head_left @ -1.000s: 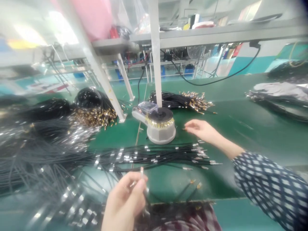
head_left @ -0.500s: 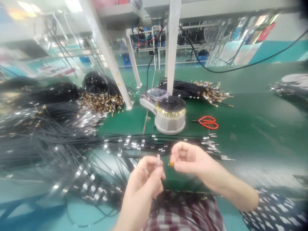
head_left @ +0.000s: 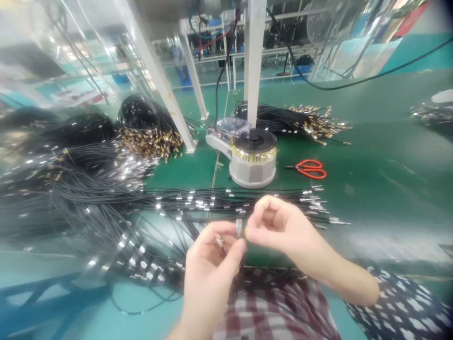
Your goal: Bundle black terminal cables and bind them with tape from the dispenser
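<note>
Between the thumb and fingers of my left hand [head_left: 212, 264] is a small metal cable connector [head_left: 239, 227], pointing up. A second shiny metal end [head_left: 220, 240] shows inside the same hand's curled fingers. My right hand [head_left: 279, 222] is pinched close beside the connector, holding a tiny yellow piece [head_left: 246, 232] of tape, mostly hidden by the fingertips. Just beyond both hands lies a row of black cables [head_left: 198, 203] with silvery ends. Farther back stands a round white tape dispenser [head_left: 252, 167] with a black top and yellow strips around its rim.
Red-handled scissors [head_left: 311, 168] lie right of the dispenser on the green table [head_left: 382, 165]. Bundles of black cables with gold ends [head_left: 150, 141] fill the left, and another bundle [head_left: 300, 120] lies behind. White posts [head_left: 252, 71] rise from the tabletop.
My right hand has moved left, bringing the yellow piece up beside the connector. The connector now stands more visibly above my left fingers. The view has tilted slightly downward.
</note>
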Demonstrator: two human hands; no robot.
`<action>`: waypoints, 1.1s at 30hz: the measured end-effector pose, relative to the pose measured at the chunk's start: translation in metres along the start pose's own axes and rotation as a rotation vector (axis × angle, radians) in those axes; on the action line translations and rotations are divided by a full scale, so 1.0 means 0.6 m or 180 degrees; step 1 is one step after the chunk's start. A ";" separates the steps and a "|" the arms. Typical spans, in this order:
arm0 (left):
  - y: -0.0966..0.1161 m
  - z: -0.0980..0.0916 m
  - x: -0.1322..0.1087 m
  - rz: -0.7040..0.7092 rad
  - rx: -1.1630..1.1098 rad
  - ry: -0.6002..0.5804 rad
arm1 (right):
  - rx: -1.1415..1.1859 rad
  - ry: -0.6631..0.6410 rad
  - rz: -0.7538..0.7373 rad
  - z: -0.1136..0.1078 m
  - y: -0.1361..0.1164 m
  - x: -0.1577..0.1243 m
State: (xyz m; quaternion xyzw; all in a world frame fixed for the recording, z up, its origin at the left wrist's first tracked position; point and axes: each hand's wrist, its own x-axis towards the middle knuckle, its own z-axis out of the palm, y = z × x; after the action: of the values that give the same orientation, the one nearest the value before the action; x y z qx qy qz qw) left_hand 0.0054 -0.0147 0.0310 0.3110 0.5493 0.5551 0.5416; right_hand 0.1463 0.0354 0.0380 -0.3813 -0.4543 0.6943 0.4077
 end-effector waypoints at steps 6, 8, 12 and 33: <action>-0.008 -0.007 0.006 0.0034 0.0146 -0.0122 | -0.0159 0.0029 -0.0085 0.004 -0.003 0.002; -0.010 -0.009 0.006 0.0023 0.0158 -0.0150 | -0.0215 0.0048 -0.0118 0.004 -0.004 0.003; -0.010 -0.011 0.004 0.0016 0.0181 -0.0167 | -0.0309 0.0060 -0.0150 0.003 -0.005 0.003; -0.008 -0.011 0.006 0.0054 0.0126 -0.0240 | -0.0521 0.0230 -0.0231 0.012 -0.009 0.005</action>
State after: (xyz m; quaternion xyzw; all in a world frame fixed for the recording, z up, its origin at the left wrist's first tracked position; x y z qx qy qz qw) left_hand -0.0002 -0.0141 0.0245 0.3469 0.5368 0.5366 0.5509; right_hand 0.1399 0.0374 0.0446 -0.4214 -0.5079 0.6255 0.4162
